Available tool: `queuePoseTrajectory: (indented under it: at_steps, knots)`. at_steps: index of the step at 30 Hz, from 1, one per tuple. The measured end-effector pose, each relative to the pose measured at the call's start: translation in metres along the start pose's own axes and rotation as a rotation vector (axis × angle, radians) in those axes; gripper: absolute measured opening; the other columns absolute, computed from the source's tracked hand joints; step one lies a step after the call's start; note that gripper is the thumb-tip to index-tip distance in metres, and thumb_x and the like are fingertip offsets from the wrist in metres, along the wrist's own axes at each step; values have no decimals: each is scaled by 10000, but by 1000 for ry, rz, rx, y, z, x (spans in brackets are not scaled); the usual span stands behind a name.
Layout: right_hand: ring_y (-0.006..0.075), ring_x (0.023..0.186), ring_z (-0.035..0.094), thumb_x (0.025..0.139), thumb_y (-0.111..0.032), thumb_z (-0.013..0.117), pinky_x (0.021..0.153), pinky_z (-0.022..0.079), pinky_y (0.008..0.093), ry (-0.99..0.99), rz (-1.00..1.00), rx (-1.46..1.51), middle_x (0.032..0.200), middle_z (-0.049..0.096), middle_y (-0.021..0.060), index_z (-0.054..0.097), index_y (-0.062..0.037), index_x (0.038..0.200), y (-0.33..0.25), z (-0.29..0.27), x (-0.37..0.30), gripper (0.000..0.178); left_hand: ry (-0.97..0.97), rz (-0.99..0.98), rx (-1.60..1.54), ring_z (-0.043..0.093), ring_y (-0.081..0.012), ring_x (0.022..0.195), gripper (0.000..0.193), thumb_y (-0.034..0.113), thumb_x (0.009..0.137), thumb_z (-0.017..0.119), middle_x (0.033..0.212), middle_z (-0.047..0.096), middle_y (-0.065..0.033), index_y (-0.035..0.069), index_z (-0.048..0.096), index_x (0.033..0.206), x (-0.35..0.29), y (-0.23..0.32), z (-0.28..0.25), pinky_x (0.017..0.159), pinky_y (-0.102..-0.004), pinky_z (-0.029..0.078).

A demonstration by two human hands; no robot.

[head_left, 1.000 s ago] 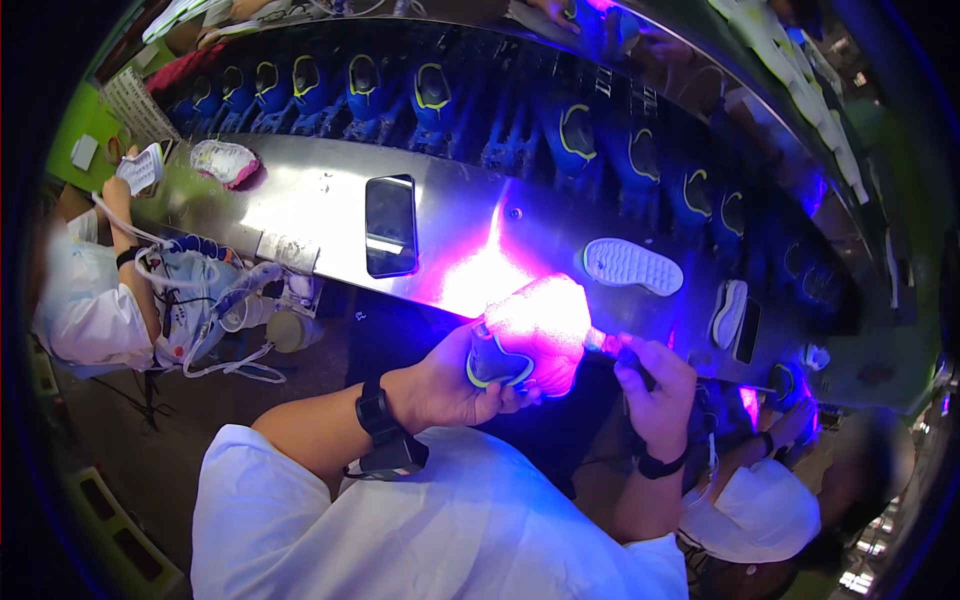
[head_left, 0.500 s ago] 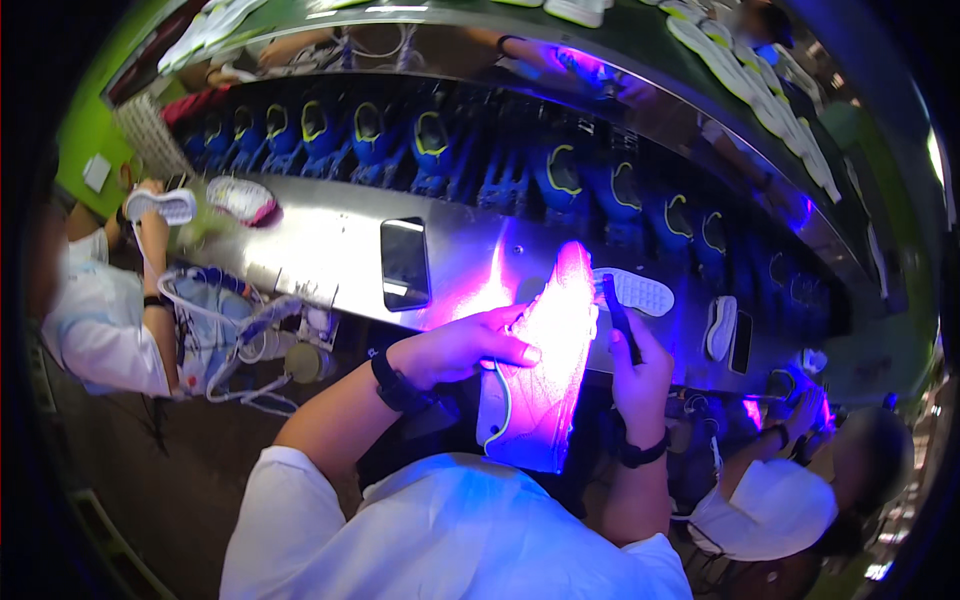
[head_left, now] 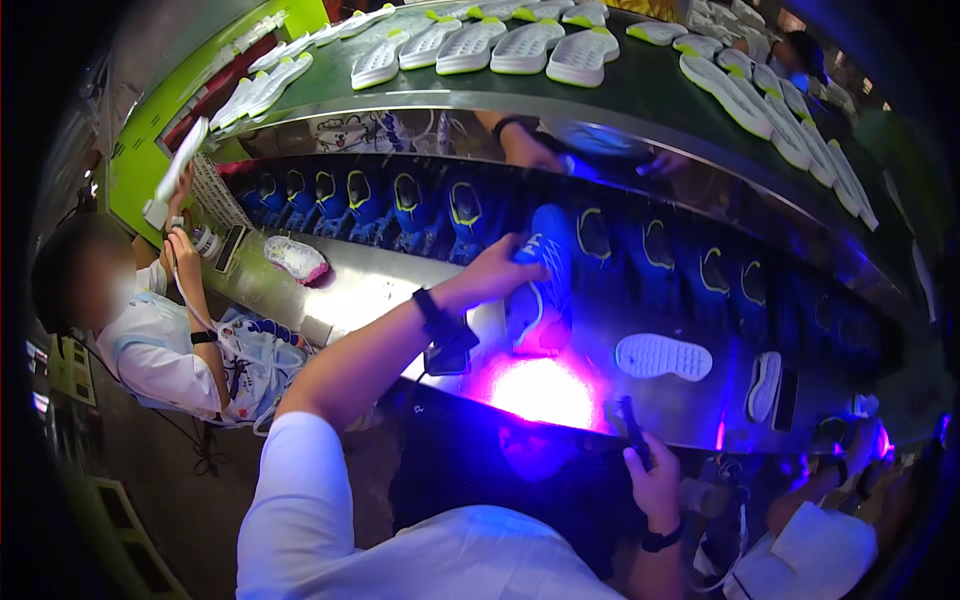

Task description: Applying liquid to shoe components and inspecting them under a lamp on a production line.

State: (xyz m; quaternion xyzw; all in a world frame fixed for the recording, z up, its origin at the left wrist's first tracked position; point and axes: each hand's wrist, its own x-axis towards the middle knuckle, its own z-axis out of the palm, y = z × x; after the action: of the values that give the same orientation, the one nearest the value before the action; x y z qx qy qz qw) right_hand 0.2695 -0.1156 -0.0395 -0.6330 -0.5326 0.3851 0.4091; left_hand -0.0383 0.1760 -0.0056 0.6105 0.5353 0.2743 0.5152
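Note:
My left hand [head_left: 497, 272] grips a lasted shoe upper [head_left: 548, 255] by its side, fingers closed round it. The upper stands toe away from me by the far edge of the metal bench, next to the row of blue shoe uppers [head_left: 465, 205]. It looks blue at the toe and pink near the heel under the lamp light. Low on the right, my right hand [head_left: 655, 480] is closed on a dark-handled brush [head_left: 632, 425], its head pointing up over the bench's near edge. A white shoe sole [head_left: 664, 357] lies on the bench beyond the brush.
A dark phone [head_left: 447, 357] lies below my left wrist. Another white sole [head_left: 763, 386] and a dark phone [head_left: 786, 400] lie to the right. White soles [head_left: 470, 45] line the green conveyor [head_left: 340, 75]. A co-worker [head_left: 140, 330] sits left, another [head_left: 805, 550] right.
My left hand has carried the shoe upper forward from my lap side to the far row. My right hand has lowered with the brush. The view has tilted up, showing more of the conveyor.

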Motion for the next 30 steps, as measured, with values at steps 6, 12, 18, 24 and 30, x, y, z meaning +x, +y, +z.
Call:
queuePoseTrajectory:
  at_steps: [6, 12, 18, 24, 30]
  knots:
    - [76, 655, 530, 951, -30, 654, 604, 439, 243, 156, 281, 131, 840, 640, 13, 622, -6, 1246, 20, -30, 14, 297, -22, -234, 677, 727, -275, 1040, 528, 464, 840, 706, 1065, 737, -217, -12, 739, 1064, 140, 52, -29, 935, -401, 566]
    - [64, 624, 518, 965, -55, 647, 568, 430, 229, 240, 374, 197, 826, 638, 11, 610, -20, 1270, 35, -45, 37, 309, 327, 155, 837, 679, -328, 1155, 477, 405, 908, 553, 1222, 715, -155, 103, 699, 1248, 227, -11, 5, 1008, -453, 516]
    - [70, 627, 524, 976, -53, 639, 568, 428, 234, 218, 334, 150, 810, 641, 14, 601, -4, 1278, 59, -56, 68, 309, 408, 308, 896, 644, -322, 1214, 475, 402, 926, 556, 1285, 683, -147, 151, 653, 1317, 301, -28, 52, 1046, -434, 484]
    - [69, 650, 543, 970, -40, 641, 598, 457, 239, 176, 241, 222, 827, 658, 16, 602, -1, 1286, 56, -56, 84, 321, 182, 523, 800, 628, -307, 1232, 523, 487, 917, 600, 1332, 657, -122, 153, 635, 1317, 340, 26, 196, 1026, -414, 491]
    - [63, 657, 552, 970, -37, 627, 600, 463, 233, 229, 233, 165, 832, 656, 16, 608, -8, 1280, 55, -76, 59, 313, 336, 58, 660, 666, -281, 1173, 477, 476, 985, 473, 1210, 722, -101, 149, 672, 1269, 325, 55, 257, 995, -434, 509]
